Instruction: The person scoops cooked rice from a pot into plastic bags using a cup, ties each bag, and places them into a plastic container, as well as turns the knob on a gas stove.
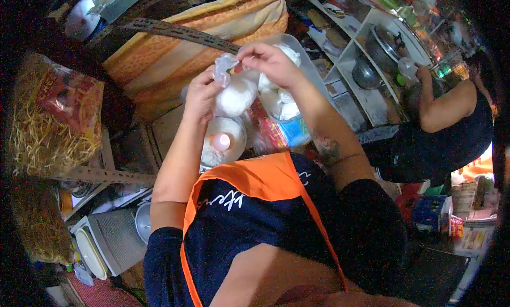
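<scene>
A clear plastic bag filled with white powder [235, 98] hangs in front of me, its gathered neck sticking up. My left hand [202, 95] is closed round that neck from the left side. Fingers of my right hand [272, 66] pinch at the top edge of the bag; whether they also hold something small is hidden. Below the bag is a bowl of white powder [237, 130] with a pale pink cup [221, 142] in it. A translucent plastic bin [320, 83] to the right holds several white filled bags [287, 106].
A red, yellow and blue package [287, 135] lies between bowl and bin. An orange striped cloth [175, 57] hangs beyond my hands. White shelves [340, 68] with pans stand to the right, near another person [449, 115]. Dried strands with a red packet [74, 102] are at left.
</scene>
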Available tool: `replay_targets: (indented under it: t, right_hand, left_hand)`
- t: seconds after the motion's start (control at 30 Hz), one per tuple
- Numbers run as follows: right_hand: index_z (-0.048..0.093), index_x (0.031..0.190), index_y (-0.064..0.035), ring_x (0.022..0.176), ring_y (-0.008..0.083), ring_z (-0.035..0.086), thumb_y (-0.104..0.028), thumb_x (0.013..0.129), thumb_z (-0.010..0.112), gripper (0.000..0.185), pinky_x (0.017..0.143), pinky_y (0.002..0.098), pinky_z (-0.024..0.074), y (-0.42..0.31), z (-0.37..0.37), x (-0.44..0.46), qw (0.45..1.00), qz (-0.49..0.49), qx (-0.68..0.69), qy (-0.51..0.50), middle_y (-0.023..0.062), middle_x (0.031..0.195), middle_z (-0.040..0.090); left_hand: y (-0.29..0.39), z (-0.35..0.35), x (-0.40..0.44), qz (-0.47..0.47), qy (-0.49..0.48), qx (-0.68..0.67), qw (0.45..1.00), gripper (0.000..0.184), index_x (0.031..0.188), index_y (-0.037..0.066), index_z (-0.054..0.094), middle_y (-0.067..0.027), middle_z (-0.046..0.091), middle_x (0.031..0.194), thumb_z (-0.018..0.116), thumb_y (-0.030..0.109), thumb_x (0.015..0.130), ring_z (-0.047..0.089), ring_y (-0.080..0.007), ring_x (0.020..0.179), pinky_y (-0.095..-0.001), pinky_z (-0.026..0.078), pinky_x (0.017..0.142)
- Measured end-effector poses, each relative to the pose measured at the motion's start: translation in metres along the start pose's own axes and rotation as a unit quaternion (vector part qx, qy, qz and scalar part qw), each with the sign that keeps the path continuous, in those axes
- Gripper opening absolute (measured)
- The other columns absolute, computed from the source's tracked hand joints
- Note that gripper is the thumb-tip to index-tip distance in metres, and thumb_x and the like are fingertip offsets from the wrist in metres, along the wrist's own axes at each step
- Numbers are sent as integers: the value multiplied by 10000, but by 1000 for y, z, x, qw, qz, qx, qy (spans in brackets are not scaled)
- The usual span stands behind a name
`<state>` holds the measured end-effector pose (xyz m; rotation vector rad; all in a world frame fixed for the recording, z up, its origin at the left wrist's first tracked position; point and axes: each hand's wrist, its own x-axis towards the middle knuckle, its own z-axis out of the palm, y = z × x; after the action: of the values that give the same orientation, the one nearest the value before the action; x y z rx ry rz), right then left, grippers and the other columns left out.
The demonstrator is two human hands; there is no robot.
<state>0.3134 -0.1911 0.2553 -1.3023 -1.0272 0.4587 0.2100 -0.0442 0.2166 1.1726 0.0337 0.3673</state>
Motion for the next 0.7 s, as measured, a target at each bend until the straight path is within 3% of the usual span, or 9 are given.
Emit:
replay_targets:
  t: [0.03,0.07,0.1,0.27,0.3,0.37,0.43,0.53,0.7]
  right_hand:
    - [509,943,-32,793,85,470,-51,697,585,259,708,207,379,6,3,2,995,-33,-92,-21,-2,849,522]
    - [509,943,-32,793,85,470,-51,697,585,259,708,207,379,9,5,4,995,-35,-90,-20,-2,849,522]
    - [499,959,-33,791,83,469,-51,696,589,279,707,206,379,11,7,5,996,-56,-43,-54,-1,852,515]
    - [469,994,-40,787,80,467,-53,670,623,359,708,205,382,7,9,-1,986,-106,-13,-128,17,865,489]
    - [469,994,-40,787,80,467,-53,670,623,359,708,205,382,5,12,-3,986,-107,-12,-130,17,865,489]
    - [451,1010,-46,793,87,468,-38,664,622,387,707,205,385,1,16,-7,980,-50,142,-132,27,866,489]
    - [440,1017,-48,788,91,471,-28,662,618,398,700,206,388,-1,16,-7,976,-53,165,-131,30,856,489]
    - [427,1008,-51,768,101,476,-9,657,610,398,686,210,393,1,18,-5,969,-75,202,-120,34,827,488]
    - [419,936,-52,725,109,477,1,645,610,353,672,219,398,-3,26,-5,966,-107,227,-57,36,774,480]
  left_hand:
    - [6,2,-2,-9,-55,-27,998,147,767,-22,587,-49,529,901,620,55,647,486,-140,849,-271,388,731]
    - [9,3,-2,-18,-110,-53,992,154,766,-21,588,-46,529,904,625,63,642,485,-141,859,-271,389,733]
    - [8,2,-2,-10,-110,4,994,223,815,14,588,-45,568,788,622,64,600,547,-153,695,-248,432,661]
    - [16,4,-2,-35,-145,37,988,174,743,-15,608,-59,578,785,631,55,585,549,-169,699,-261,431,673]
    - [19,5,-2,-55,-150,24,987,185,750,-13,608,-65,580,774,634,46,576,550,-170,694,-262,431,672]
    - [26,3,-1,-75,-153,10,985,197,756,-12,608,-71,583,763,638,37,567,552,-171,690,-263,431,672]
    - [33,1,2,-134,-213,-15,968,213,789,-29,595,-74,591,758,646,30,591,563,-167,689,-261,440,661]
    - [42,9,2,-140,-190,-4,972,206,731,-8,600,-87,593,737,655,29,535,566,-180,671,-272,451,655]
    - [51,14,1,-142,-185,-54,971,195,743,-8,593,-82,590,750,653,16,559,565,-175,661,-267,454,645]
